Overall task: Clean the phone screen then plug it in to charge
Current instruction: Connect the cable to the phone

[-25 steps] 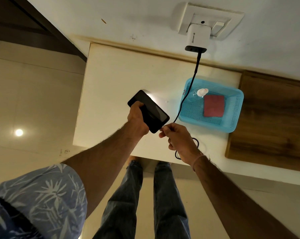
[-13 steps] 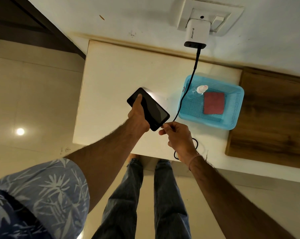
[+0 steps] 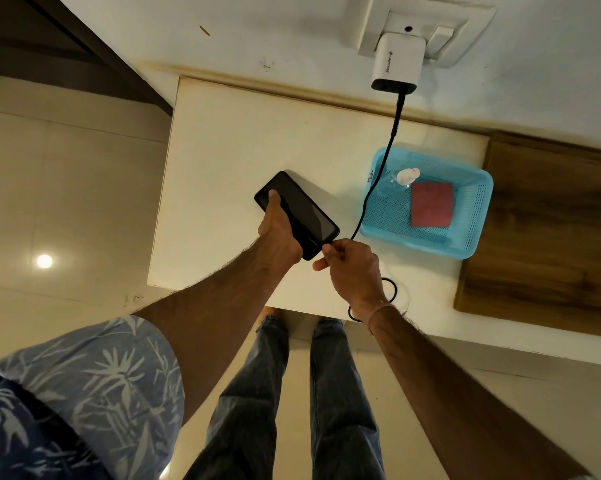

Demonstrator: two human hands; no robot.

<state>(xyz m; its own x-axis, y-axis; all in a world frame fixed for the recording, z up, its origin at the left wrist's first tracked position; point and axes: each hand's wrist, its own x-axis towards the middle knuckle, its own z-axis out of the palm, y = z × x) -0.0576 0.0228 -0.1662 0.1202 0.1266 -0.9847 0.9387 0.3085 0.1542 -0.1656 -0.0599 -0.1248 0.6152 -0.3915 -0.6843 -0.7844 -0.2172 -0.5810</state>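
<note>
Phone (image 3: 297,213) gripped by left hand (image 3: 278,233); right hand (image 3: 352,266) pinching cable (image 3: 371,199) end at phone's near short edge, along its long axis.

Against the phone (image 3: 297,213), the right hand (image 3: 352,268) now sits closer than a second ago: its pinching fingertips (image 3: 326,251) meet the phone's near corner, where earlier a small gap showed between them. The black cable (image 3: 375,188) end they pinch now reaches the phone's bottom edge. The left hand's (image 3: 278,233) thumb stretches farther along the phone's dark screen than at first, its tip nearer the far end.
</note>
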